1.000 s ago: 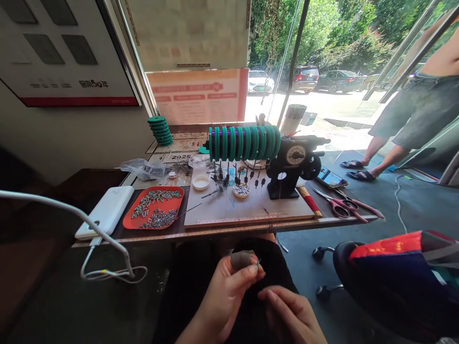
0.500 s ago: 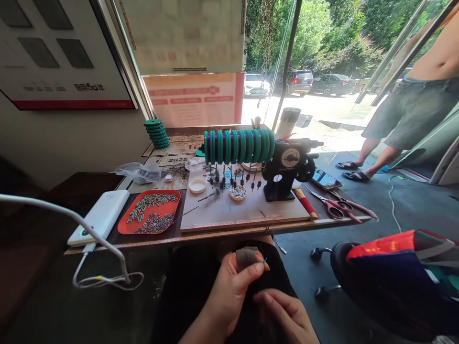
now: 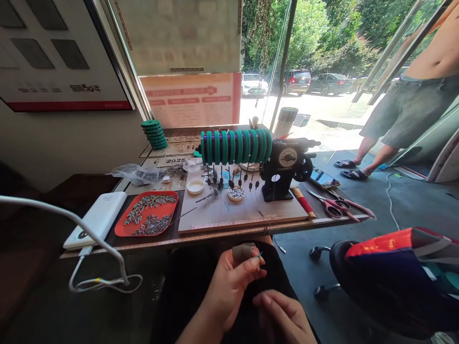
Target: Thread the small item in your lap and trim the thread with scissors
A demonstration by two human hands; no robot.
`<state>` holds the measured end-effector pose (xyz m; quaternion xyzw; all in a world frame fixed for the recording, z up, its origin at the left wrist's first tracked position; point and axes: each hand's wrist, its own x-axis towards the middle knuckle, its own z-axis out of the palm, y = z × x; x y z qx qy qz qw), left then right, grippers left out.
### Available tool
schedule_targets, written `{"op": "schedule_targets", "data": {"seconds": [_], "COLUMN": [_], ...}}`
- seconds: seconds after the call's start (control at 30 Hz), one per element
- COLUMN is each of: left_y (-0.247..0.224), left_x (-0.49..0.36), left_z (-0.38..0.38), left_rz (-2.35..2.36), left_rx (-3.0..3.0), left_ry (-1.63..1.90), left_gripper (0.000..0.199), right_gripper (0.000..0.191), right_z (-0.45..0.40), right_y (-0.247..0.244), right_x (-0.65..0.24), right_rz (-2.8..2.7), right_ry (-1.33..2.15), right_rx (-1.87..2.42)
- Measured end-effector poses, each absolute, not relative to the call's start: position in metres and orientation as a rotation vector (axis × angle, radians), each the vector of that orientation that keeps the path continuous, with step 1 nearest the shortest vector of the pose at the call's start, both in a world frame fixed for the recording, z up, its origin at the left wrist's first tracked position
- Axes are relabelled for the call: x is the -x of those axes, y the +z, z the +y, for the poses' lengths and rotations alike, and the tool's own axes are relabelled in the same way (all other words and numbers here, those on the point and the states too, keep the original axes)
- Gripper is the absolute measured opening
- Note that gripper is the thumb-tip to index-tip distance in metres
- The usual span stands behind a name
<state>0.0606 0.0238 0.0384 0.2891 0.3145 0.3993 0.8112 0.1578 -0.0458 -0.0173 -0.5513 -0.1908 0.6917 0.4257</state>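
Note:
Above my lap, my left hand [image 3: 233, 277] pinches a small teal thread [image 3: 260, 256] between thumb and forefinger. A grey-brown wrap [image 3: 243, 252] covers its forefinger. Lower and to the right, my right hand [image 3: 281, 308] has thumb and forefinger pressed together; whatever is between them is too fine to make out. Beyond both hands, on the bench, stands a black winding device [image 3: 278, 186] carrying a row of green spools [image 3: 234, 147]. Dark little weights [image 3: 231, 183] hang on lines below the spools. A small bowl of beads [image 3: 235, 193] sits under them.
On the left are an orange tray [image 3: 122, 228] of small metal parts and a white power bank [image 3: 95, 220] with a cable. Scissors [image 3: 333, 208], pliers [image 3: 353, 212] and a phone [image 3: 324, 178] lie right. A chair [image 3: 339, 272] stands right; a person [image 3: 412, 114] stands outside.
The view has shifted slightly, so the bench appears a little further left. My left hand's lower fingers show more beneath the thumb. The right hand stays almost in place.

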Motion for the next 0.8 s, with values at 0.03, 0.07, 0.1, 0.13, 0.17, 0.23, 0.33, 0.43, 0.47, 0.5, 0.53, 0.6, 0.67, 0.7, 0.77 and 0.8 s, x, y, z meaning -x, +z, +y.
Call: {"op": "schedule_targets", "data": {"seconds": [0.03,0.07,0.1,0.13,0.17,0.23,0.33,0.43,0.47,0.5,0.53,0.6,0.67,0.7,0.77,0.8], "left_y": [0.038,0.037,0.036,0.036,0.035,0.034,0.035,0.036,0.036,0.035,0.035,0.032,0.03,0.029,0.029,0.03], "left_x": [-0.061,-0.061,-0.061,-0.06,-0.059,-0.055,-0.043,-0.028,-0.023,-0.02,-0.018,-0.015,-0.013,-0.012,-0.011,-0.01], "left_z": [0.024,0.024,0.025,0.025,0.024,0.023,0.016,0.006,0.002,-0.001,-0.004,-0.007,-0.008,-0.007,-0.006,-0.005], "left_rz": [0.647,0.609,0.565,0.52,0.481,0.443,0.552,0.787,0.852,0.906,0.949,0.999,0.993,0.977,0.945,0.938], "left_rx": [-0.614,-0.611,-0.61,-0.612,-0.616,-0.65,-0.692,-0.61,-0.577,-0.552,-0.532,-0.488,-0.445,-0.43,-0.418,-0.425], "left_ry": [0.838,0.822,0.803,0.79,0.781,0.794,0.882,0.998,1.021,1.036,1.042,1.042,1.058,1.072,1.103,1.114], "left_gripper": [0.003,0.003,0.002,0.002,0.001,0.001,0.002,0.005,0.009,0.012,0.016,0.021,0.022,0.022,0.02,0.017], "right_gripper": [0.059,0.058,0.057,0.056,0.056,0.057,0.059,0.057,0.055,0.054,0.053,0.051,0.049,0.048,0.046,0.046], "right_z": [-0.046,-0.045,-0.045,-0.044,-0.044,-0.042,-0.041,-0.037,-0.034,-0.031,-0.027,-0.018,-0.01,-0.008,-0.008,-0.009], "right_y": [-0.017,-0.017,-0.017,-0.017,-0.017,-0.016,-0.015,-0.009,-0.006,-0.001,0.005,0.016,0.026,0.03,0.031,0.03], "right_x": [-0.158,-0.158,-0.158,-0.158,-0.158,-0.157,-0.155,-0.153,-0.152,-0.151,-0.15,-0.148,-0.145,-0.144,-0.144,-0.147], "right_rz": [-0.468,-0.458,-0.442,-0.422,-0.403,-0.398,-0.462,-0.515,-0.546,-0.591,-0.647,-0.761,-0.843,-0.869,-0.91,-0.919], "right_ry": [1.73,1.738,1.753,1.772,1.791,1.832,1.872,1.843,1.823,1.802,1.78,1.724,1.681,1.672,1.642,1.596], "right_rx": [1.365,1.346,1.324,1.3,1.276,1.244,1.256,1.319,1.344,1.368,1.386,1.413,1.422,1.425,1.456,1.495]}}
